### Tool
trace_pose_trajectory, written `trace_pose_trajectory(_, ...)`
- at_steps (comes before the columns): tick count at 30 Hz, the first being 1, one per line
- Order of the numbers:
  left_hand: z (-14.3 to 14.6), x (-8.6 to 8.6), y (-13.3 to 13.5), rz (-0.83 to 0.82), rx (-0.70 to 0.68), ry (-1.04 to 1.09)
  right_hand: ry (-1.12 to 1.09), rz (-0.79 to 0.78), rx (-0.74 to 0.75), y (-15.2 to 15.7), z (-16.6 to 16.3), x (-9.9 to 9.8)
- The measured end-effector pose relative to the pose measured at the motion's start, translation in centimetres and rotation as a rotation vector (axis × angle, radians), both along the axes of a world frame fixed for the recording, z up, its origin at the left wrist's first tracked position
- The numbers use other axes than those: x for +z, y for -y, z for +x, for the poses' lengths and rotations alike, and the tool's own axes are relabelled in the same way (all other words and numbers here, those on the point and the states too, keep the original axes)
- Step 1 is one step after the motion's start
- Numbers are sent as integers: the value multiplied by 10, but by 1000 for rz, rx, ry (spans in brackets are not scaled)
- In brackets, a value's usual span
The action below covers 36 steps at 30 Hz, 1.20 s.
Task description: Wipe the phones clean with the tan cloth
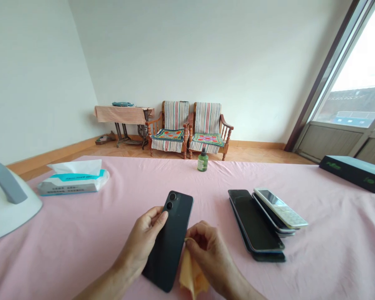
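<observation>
My left hand (143,241) grips a black smartphone (171,241) by its left edge, back side up, with the two camera lenses at the far end. The thumb rests near the lenses. My right hand (210,252) is closed in a pinch on an orange cloth (190,277), pressing it against the phone's right edge. Both hands are low over the pink tablecloth (81,233) near its front edge.
A stack of several phones (262,223) lies to the right of my hands. A tissue pack (73,179) sits at the far left, a small green bottle (202,160) at the table's far edge, a dark box (354,173) far right, a white appliance (6,200) at left.
</observation>
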<state>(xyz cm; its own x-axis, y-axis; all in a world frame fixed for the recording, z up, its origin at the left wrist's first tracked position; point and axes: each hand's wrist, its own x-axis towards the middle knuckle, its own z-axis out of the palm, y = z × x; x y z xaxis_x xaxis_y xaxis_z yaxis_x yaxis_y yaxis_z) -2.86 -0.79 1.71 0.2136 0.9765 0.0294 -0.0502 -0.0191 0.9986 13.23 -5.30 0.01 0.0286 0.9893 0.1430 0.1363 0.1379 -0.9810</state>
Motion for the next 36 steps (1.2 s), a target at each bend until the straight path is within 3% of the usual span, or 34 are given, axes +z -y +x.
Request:
trace_pose_trajectory(3,3,-5,1,-15,-73,39,-180,-96,4,-4,0,-3)
trace_pose_trajectory(7,8,-13,6,85,-151,-30,-306,-160,-13,-7,3,-2)
trace_pose_trajectory(13,9,-22,10,312,-132,-448,-295,-133,-41,-7,5,-4)
trace_pose_trajectory(17,-3,-7,10,430,-277,-651,-257,-116,-58,-8,7,-6)
trace_pose_trajectory(22,-25,19,12,491,-592,-832,-239,-123,-58,-9,8,-7)
trace_pose_trajectory(24,-27,23,15,540,-658,-936,-233,-112,-67,-9,8,-8)
trace_pose_trajectory(27,-22,22,19,670,-573,-1024,-173,-68,-94,-12,10,-10)
trace_pose_trajectory(32,-16,21,15,882,-379,-941,-4,17,-198,-15,20,-6)
trace_pose_trajectory(36,-16,19,11,839,-190,-849,189,228,-331,-16,33,4)
